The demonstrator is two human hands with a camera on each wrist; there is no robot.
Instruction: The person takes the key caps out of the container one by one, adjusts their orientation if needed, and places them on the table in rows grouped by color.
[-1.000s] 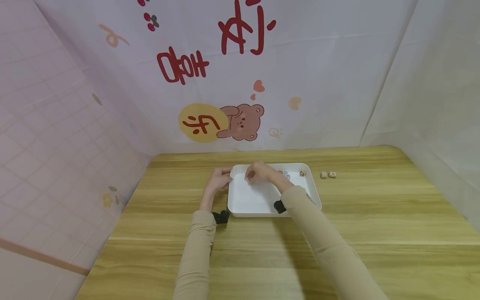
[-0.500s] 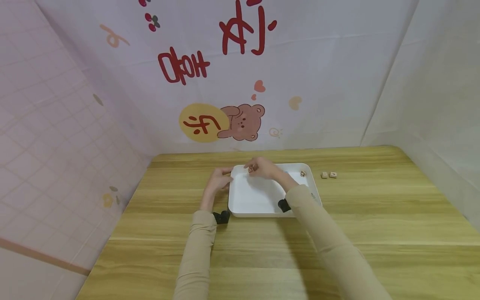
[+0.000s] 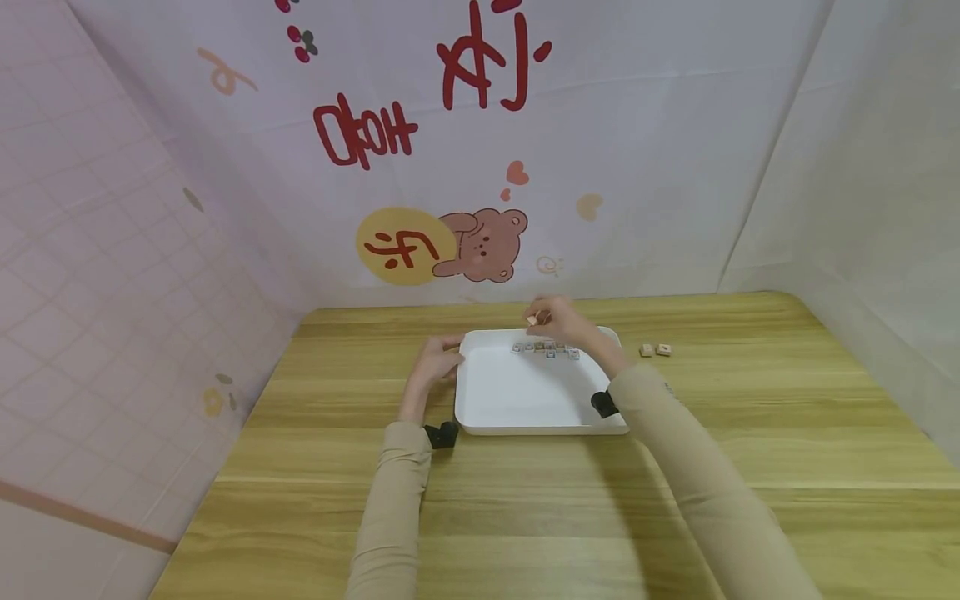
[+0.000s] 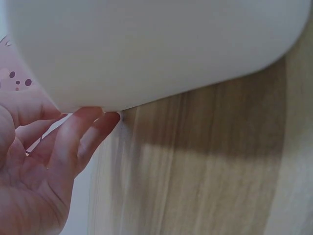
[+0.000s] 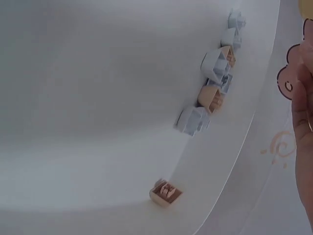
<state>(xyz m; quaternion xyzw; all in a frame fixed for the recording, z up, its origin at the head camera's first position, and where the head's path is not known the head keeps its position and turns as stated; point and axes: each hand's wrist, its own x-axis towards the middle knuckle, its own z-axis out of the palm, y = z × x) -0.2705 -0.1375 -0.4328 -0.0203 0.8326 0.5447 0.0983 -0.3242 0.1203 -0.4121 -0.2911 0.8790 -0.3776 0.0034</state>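
My right hand [image 3: 562,323] is raised above the back rim of the white tray [image 3: 517,400]. Its fingertips pinch a beige keycap [image 3: 532,320]. In the right wrist view, only part of that hand [image 5: 304,132] shows at the right edge, and the held piece is out of sight. Below it, a row of white and beige keycaps [image 5: 210,99] lies along the tray's back wall, some with hollow undersides facing up. A single beige keycap [image 5: 166,193] sits apart from the row. My left hand [image 3: 437,363] rests its fingertips against the tray's outer left side near the back corner.
Two beige keycaps [image 3: 656,350] lie on the wooden table [image 3: 525,500] right of the tray. A printed cloth wall [image 3: 637,167] stands close behind the table. My right forearm [image 3: 675,450] crosses the tray's right end, hiding part of it.
My right hand has risen from inside the tray's back left area and moved right, carrying a beige keycap over the back rim. The left hand stays at the tray's side.
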